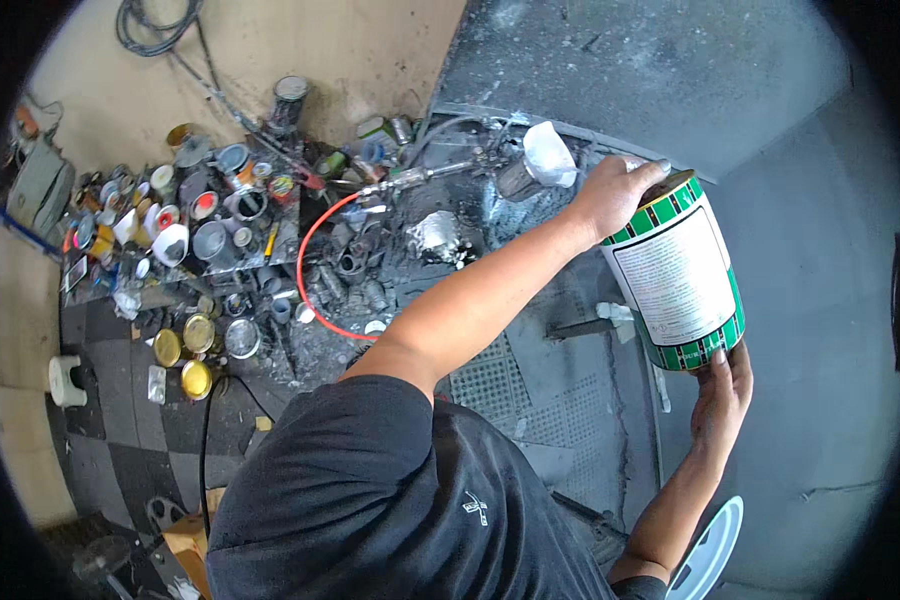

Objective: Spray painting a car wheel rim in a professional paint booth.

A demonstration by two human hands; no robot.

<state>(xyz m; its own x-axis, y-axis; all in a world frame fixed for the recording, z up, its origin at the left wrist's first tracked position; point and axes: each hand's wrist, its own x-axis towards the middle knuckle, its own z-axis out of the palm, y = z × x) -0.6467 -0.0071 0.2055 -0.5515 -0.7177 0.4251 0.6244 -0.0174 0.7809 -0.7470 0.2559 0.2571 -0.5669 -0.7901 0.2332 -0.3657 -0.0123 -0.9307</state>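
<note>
A large green paint can point(678, 275) with a white printed label is held out at the right, tilted. My left hand point(620, 195) closes over its upper rim, the thumb lying across the top. From below, my right hand point(722, 395) grips the bottom edge, with a thumb against the label side. Part of the can's top end is covered by the left hand, and I cannot tell whether a lid is on. Beyond my left hand stands a white paper-like cone point(548, 155) on a dark round container.
A cluttered bench point(320, 262) holds many cups, cans and tools at the left. A red hose point(302, 260) curves down beside it. Several paint cans point(198, 334) stand lower left. A grey wall point(820, 260) rises at the right, a white round lid-like object point(708, 550) below.
</note>
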